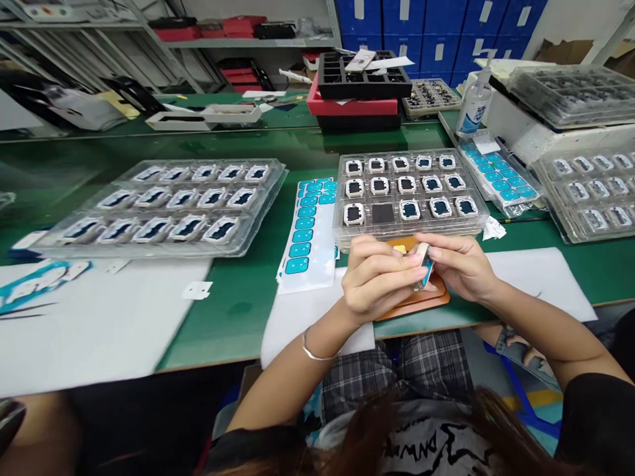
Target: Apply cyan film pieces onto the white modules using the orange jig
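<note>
Between my two hands, above an orange-brown pad point(436, 301), I hold a small watch-case-like part point(424, 268) tilted on edge, with a light rim and a blue face. My left hand point(374, 277) pinches it from the left, fingers closed. My right hand point(459, 264) grips its right side with thumb and fingers. A small yellow piece point(399, 249) shows by my left fingertips; whether I hold it I cannot tell. Just beyond is a clear tray point(342, 228) of similar white-rimmed parts, with one bare compartment point(382, 214) in its front row.
Left of the tray lie sheets of blue stickers point(300, 248). Another filled tray point(233, 250) stands farther left, and one more point(570, 235) at the right. A pump bottle point(475, 109) and stacked black and red trays point(354, 106) stand behind. White foam sheet point(550, 281) covers the front edge.
</note>
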`<action>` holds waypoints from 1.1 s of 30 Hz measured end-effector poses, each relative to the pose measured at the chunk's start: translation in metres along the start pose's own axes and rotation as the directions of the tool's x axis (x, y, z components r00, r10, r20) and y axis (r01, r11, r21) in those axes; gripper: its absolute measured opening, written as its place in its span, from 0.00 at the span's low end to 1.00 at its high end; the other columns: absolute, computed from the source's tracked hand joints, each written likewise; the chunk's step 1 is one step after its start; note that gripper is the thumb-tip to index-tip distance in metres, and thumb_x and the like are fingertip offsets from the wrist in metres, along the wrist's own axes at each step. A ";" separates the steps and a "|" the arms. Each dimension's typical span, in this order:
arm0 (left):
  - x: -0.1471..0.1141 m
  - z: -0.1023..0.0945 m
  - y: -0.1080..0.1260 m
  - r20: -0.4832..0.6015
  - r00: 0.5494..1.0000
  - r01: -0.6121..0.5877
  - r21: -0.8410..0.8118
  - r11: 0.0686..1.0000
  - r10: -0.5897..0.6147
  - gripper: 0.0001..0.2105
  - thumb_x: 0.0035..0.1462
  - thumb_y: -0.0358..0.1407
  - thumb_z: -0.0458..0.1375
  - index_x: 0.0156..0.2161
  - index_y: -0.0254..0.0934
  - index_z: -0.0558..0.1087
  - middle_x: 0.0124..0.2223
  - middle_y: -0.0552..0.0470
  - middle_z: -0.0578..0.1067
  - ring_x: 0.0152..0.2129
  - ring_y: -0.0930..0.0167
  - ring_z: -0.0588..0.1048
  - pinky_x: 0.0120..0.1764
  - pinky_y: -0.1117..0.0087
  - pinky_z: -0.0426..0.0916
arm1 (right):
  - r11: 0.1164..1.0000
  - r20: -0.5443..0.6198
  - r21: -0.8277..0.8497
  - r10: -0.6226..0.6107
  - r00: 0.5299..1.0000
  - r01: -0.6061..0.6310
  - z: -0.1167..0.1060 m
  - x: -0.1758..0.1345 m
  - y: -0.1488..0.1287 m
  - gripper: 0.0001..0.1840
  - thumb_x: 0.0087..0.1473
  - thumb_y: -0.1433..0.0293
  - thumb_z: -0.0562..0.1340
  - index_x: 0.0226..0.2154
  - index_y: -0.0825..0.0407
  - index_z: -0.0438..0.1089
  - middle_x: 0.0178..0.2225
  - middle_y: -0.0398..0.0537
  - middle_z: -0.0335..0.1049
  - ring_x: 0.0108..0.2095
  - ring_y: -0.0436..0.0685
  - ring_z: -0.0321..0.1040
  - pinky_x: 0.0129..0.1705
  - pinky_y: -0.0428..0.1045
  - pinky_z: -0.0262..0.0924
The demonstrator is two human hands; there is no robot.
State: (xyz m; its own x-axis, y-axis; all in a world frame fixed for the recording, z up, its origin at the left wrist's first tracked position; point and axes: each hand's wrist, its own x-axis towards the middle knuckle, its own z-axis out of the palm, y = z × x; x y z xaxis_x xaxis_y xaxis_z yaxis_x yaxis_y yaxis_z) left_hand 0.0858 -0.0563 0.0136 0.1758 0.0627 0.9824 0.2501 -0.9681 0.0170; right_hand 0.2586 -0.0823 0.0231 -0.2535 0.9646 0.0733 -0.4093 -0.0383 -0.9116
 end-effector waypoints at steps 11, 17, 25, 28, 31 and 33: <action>0.001 -0.004 0.000 0.052 0.998 0.028 -0.014 1.000 -0.027 0.10 0.57 0.34 0.65 0.44 0.43 0.74 0.35 0.56 0.79 0.34 0.71 0.71 0.35 0.68 0.69 | 1.000 -0.039 -0.018 0.012 0.999 -0.013 0.003 0.000 -0.006 0.14 0.39 0.60 0.76 0.33 0.43 0.81 0.35 0.45 0.81 0.34 0.54 0.77 0.40 0.50 0.72; 0.000 -0.003 0.000 0.061 0.997 0.047 -0.031 0.998 -0.045 0.09 0.58 0.35 0.64 0.45 0.43 0.73 0.36 0.55 0.79 0.34 0.71 0.71 0.35 0.68 0.69 | 1.000 -0.037 -0.003 0.017 0.999 -0.018 0.001 0.000 -0.006 0.12 0.40 0.63 0.75 0.32 0.44 0.81 0.33 0.44 0.80 0.33 0.53 0.76 0.39 0.49 0.71; -0.001 -0.003 -0.002 0.005 0.993 0.117 -0.017 0.993 -0.116 0.14 0.53 0.36 0.68 0.44 0.42 0.72 0.34 0.57 0.76 0.33 0.72 0.70 0.33 0.70 0.69 | 0.999 0.058 -0.032 0.005 0.998 -0.003 -0.001 -0.002 -0.007 0.17 0.44 0.66 0.71 0.41 0.43 0.79 0.37 0.43 0.80 0.35 0.55 0.74 0.42 0.53 0.69; -0.002 -0.003 -0.002 0.013 0.993 0.121 -0.012 0.993 -0.121 0.14 0.54 0.37 0.68 0.44 0.43 0.72 0.34 0.57 0.76 0.33 0.72 0.70 0.32 0.70 0.68 | 0.998 0.029 -0.053 0.019 0.999 -0.018 -0.001 -0.002 -0.006 0.17 0.44 0.66 0.71 0.41 0.43 0.80 0.37 0.43 0.80 0.36 0.55 0.74 0.43 0.54 0.69; -0.001 -0.003 -0.001 0.017 0.992 0.124 -0.008 0.992 -0.123 0.13 0.54 0.38 0.67 0.44 0.45 0.72 0.34 0.57 0.76 0.33 0.72 0.70 0.31 0.70 0.67 | 0.999 0.010 -0.047 0.022 1.000 -0.021 0.000 -0.002 -0.006 0.16 0.43 0.66 0.72 0.39 0.43 0.80 0.37 0.43 0.80 0.37 0.56 0.74 0.43 0.54 0.69; 0.000 -0.003 -0.001 0.020 0.993 0.119 -0.016 0.993 -0.118 0.13 0.54 0.37 0.67 0.44 0.43 0.72 0.34 0.57 0.77 0.33 0.72 0.70 0.31 0.70 0.68 | 0.999 0.015 -0.028 0.018 1.000 -0.017 0.001 -0.002 -0.006 0.16 0.43 0.65 0.72 0.39 0.42 0.80 0.36 0.42 0.80 0.36 0.55 0.75 0.42 0.53 0.70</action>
State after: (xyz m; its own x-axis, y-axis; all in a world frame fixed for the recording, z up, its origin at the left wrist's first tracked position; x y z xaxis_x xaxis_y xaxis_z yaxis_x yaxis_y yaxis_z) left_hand 0.0824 -0.0561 0.0142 0.1637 0.1817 0.9696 0.2539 -0.9575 0.1366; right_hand 0.2610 -0.0844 0.0292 -0.2739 0.9597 0.0631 -0.3806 -0.0479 -0.9235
